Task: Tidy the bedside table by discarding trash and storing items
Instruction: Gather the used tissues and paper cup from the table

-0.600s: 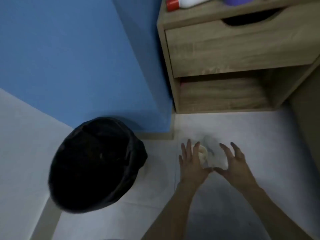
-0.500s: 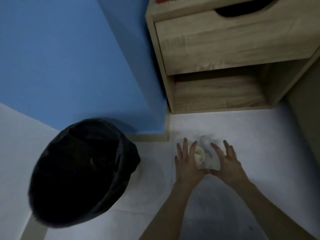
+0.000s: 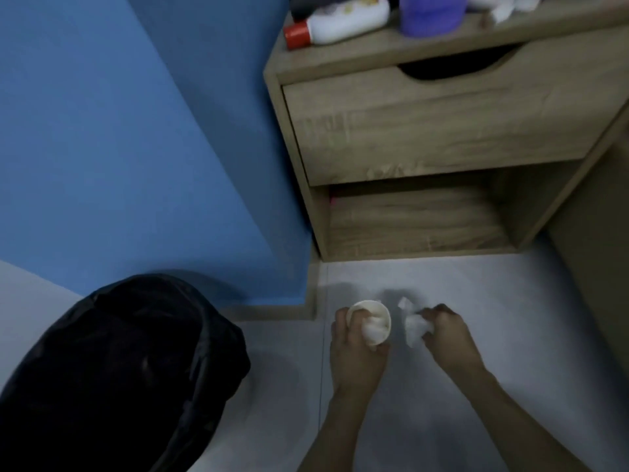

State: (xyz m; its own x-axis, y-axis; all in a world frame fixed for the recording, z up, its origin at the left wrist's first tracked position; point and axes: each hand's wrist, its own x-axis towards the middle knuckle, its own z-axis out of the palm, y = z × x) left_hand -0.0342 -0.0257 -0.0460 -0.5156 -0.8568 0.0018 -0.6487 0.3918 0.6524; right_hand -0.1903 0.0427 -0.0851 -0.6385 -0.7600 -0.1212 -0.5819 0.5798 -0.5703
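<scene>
Your L hand (image 3: 354, 349) is curled round 1 small cream paper cup (image 3: 374, 310), fingers wrapped on its side, thumb over the rim and pressing a wad of white tissue (image 3: 374, 330) inside it. Your R hand (image 3: 446, 335) is clenched on a 2nd crumpled tissue (image 3: 415, 327), with bits sticking out past the fingers. Both hands are low over the floor (image 3: 510, 301), in front of the bedside worktop (image 3: 367, 51) and below its open shelf (image 3: 415, 223). They sit just beside each other, cup and R-hand tissue apart. Count: 2 hands, 1 cup, 2 tissue wads in hand, plus 1 more white tissue heap (image 3: 507, 6) on top of the worktop, toward its right end. Also on top: 1 white bottle (image 3: 343, 20) w/ red cap, lying on its side at the left end, and 1 purple tub (image 3: 430, 13) right of it. 1 drawer (image 3: 442, 120), closed, above the shelf. 1 black-lined bin (image 3: 119, 369) stands left of the worktop, well apart from your L hand.
</scene>
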